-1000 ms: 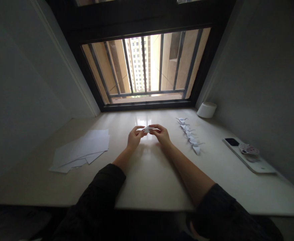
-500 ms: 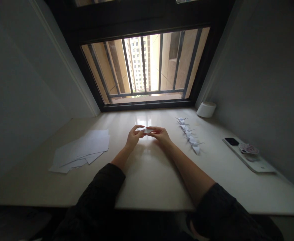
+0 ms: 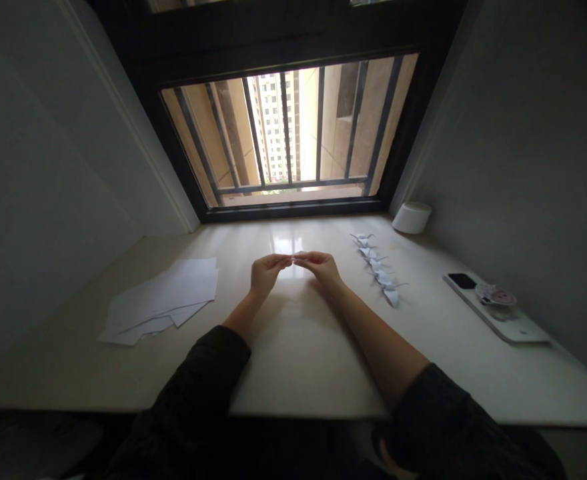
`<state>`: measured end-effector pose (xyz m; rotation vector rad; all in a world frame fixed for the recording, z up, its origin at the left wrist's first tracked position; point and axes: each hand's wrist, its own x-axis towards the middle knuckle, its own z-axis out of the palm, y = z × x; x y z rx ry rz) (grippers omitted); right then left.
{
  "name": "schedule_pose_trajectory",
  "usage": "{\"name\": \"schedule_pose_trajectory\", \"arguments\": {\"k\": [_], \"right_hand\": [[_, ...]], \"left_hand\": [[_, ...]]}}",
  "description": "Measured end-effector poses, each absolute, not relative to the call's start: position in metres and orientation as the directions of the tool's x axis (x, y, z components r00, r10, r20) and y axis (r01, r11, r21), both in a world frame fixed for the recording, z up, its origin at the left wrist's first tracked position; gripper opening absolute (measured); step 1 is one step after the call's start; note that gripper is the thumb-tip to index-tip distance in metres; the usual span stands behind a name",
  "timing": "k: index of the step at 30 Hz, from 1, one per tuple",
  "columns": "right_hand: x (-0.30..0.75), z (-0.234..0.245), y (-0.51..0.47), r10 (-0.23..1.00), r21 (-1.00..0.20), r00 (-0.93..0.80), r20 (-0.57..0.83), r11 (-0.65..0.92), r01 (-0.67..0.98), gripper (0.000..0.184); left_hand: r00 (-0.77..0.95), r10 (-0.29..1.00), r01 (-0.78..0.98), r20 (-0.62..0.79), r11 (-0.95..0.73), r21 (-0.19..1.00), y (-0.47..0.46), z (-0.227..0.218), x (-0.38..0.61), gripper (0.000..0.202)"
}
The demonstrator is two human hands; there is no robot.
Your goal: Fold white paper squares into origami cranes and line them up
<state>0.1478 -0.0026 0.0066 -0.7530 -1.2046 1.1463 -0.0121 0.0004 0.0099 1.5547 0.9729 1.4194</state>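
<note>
My left hand (image 3: 267, 273) and my right hand (image 3: 321, 267) meet fingertip to fingertip above the middle of the white sill top. Both are closed in a pinch on a small piece of folded white paper (image 3: 294, 261), mostly hidden by the fingers. To the right of my right hand, several folded paper cranes (image 3: 375, 265) stand in a slanting row. Left of my left hand lie loose sheets of white paper (image 3: 173, 290), overlapping one another.
A phone (image 3: 518, 328) with a round decorated grip lies at the right, close to the wall. A white cylindrical object (image 3: 411, 218) stands in the back right corner. The dark-framed window (image 3: 293, 212) with bars outside closes off the back.
The fingers of both hands have drawn closer together over the folded paper, which shows less now. My left fingers have come down from their raised position. Everything else stays put.
</note>
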Motion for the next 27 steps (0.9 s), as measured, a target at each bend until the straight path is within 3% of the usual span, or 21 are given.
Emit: {"name": "schedule_pose_trajectory", "arguments": {"k": [11, 16, 23, 27], "right_hand": [[0.1476, 0.0104, -0.0052, 0.954, -0.921, -0.015, 0.299, 0.285, -0.267, 0.02], [0.1486, 0.0136, -0.0066, 0.962, -0.944, 0.011, 0.272, 0.269, -0.19, 0.027], [0.1513, 0.0114, -0.0048, 0.961, -0.938, -0.014, 0.276, 0.266, -0.223, 0.024], [0.1546, 0.009, -0.0023, 0.962, -0.941, 0.019, 0.271, 0.269, -0.203, 0.023]], "left_hand": [[0.028, 0.917, 0.051, 0.397, -0.398, 0.916, -0.0057, 0.0133, -0.007, 0.018], [0.011, 0.934, -0.014, 0.357, -0.357, 0.934, -0.007, 0.0124, -0.0064, 0.024], [0.015, 0.95, 0.005, 0.312, -0.312, 0.95, -0.0039, 0.0133, -0.0087, 0.025], [-0.029, 0.955, -0.014, 0.296, -0.297, 0.955, -0.0061, 0.0173, -0.0106, 0.039]]}}
